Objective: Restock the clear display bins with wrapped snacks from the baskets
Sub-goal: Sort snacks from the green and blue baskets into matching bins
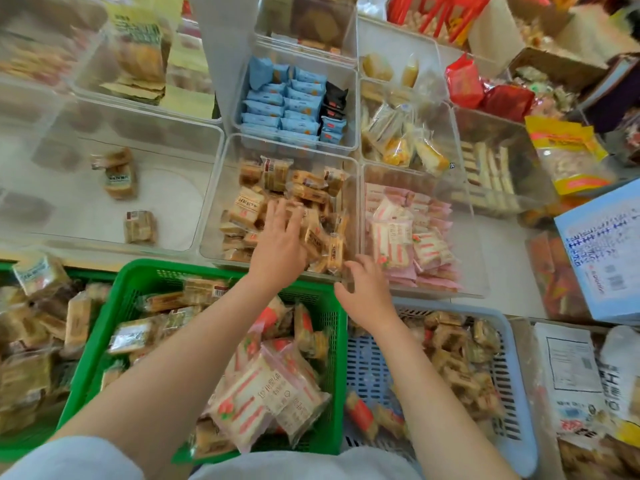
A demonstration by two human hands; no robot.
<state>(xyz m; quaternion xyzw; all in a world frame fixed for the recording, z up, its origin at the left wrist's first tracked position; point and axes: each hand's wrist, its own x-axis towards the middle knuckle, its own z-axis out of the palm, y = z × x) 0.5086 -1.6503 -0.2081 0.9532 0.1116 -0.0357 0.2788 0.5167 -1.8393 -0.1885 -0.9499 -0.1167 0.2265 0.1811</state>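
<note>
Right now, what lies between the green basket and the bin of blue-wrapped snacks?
In the head view, the clear bin of brown wrapped snacks lies between the green basket and the bin of blue-wrapped snacks; the left hand reaches into it.

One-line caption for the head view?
Left hand presses tan snacks in clear bin; right hand grips its corner.

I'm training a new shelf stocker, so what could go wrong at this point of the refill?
1. The tan snack bin is heaped near its front wall, where the left hand presses the pile; packs could slide over into the green basket.
2. The pink snack bin sits right alongside, with the right hand at the shared corner; a stray tan pack could land among the pink ones.
</note>
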